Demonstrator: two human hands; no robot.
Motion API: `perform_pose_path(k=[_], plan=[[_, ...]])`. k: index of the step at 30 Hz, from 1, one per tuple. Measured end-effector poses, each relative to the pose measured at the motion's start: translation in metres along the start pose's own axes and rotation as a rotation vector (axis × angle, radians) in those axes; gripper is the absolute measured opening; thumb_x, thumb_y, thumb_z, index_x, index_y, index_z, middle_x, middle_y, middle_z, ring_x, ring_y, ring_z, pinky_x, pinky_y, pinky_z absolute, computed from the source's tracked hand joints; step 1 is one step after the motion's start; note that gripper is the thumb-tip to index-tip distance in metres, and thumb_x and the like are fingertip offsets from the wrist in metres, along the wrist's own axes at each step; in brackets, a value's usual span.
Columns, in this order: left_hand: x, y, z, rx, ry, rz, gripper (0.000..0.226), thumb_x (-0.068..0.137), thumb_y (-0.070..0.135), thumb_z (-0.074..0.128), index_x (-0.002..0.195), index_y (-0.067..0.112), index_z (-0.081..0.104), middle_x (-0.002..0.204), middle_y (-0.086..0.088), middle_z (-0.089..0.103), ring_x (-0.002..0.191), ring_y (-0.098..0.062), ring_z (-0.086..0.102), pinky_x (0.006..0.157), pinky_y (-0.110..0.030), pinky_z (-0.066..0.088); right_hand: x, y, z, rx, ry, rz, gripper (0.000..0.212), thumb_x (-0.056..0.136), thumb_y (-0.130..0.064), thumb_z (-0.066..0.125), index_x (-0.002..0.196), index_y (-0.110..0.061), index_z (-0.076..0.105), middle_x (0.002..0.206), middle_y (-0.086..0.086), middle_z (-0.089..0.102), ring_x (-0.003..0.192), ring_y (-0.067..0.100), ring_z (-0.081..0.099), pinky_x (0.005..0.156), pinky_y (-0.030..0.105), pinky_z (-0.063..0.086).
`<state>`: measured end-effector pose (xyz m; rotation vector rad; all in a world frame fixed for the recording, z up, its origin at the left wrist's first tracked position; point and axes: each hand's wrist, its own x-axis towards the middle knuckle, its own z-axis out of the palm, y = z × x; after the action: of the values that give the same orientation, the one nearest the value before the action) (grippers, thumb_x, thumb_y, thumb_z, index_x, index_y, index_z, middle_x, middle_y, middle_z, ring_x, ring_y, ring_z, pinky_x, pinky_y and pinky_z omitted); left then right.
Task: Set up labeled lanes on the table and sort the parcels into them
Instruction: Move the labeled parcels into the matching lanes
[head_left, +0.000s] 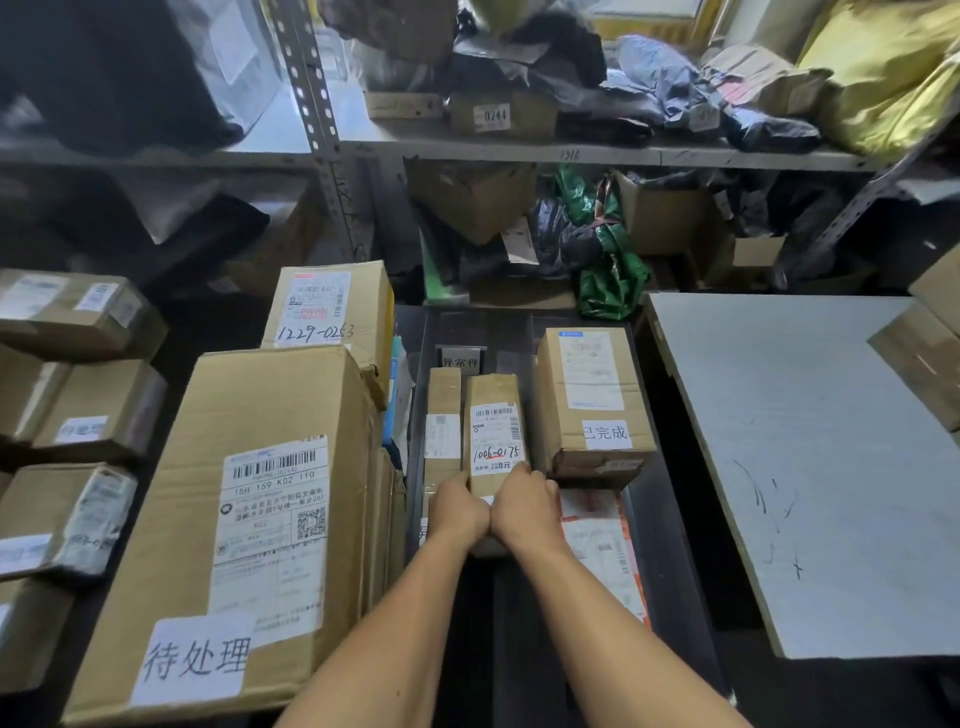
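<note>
A: Where the dark table (670, 525) runs between the big carton at left and the grey board (810, 467) at right, how much room is there?

B: Not much. The middle strip is boxed in: big carton (249, 525) w/ the "待处理" label (195, 657) along its left edge, grey board overhanging on the right. Open dark surface shows only near the bottom, under the forearms. Shelving (519, 150) full of bags & boxes closes off the far end.

A: What's in the lanes?

B: Middle strip has a small upright sign reading "异常件" (460, 362) at the back. In front of it, a thin parcel (442, 421) and, touching its right side, the long parcel (493, 431) marked 1006-0175. Right of those, a squarer box (592, 395) carrying the "已完成" label (605, 434), stacked on something flatter. A flat mailer w/ orange trim (602, 545) lies nearer, just beside the right wrist. Another carton marked 1229-0253 (332, 312) stands behind the big one. 5 or so smaller boxes sit far left.

A: Hands?

B: Both arms stretched fwd, wrists nearly touching. Left hand (457, 512) and right hand (522, 506) are clamped together on the near end of the long parcel, fingers curled over its top edge. Can't tell if it's lifted or resting.
</note>
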<state>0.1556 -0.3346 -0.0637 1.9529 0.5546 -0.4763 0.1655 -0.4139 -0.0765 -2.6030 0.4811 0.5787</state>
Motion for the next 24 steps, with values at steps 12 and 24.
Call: perform_pose_path(k=[12,24], plan=[[0.01,-0.011,0.009,-0.002,0.018,-0.063,0.025,0.086,0.016,0.061,0.11,0.02,0.067,0.109,-0.003,0.071,0.095,-0.023,0.064,0.082,-0.027,0.051,0.011,0.008,0.008,0.022,-0.18,-0.07,0.04,0.092,-0.013,0.053,0.13,-0.002,0.053,0.136,0.019,0.054,0.12,0.033,0.057,0.094,0.034,0.047],[0.009,-0.019,0.007,0.051,0.144,-0.141,0.035,0.098,0.015,0.034,0.119,0.006,0.061,0.126,-0.016,0.06,0.114,-0.033,0.055,0.083,-0.029,0.038,0.043,0.01,0.046,-0.187,-0.316,-0.222,0.073,0.094,-0.015,0.053,0.155,-0.005,0.014,0.164,0.017,-0.003,0.151,0.037,-0.004,0.122,0.044,0.014]])
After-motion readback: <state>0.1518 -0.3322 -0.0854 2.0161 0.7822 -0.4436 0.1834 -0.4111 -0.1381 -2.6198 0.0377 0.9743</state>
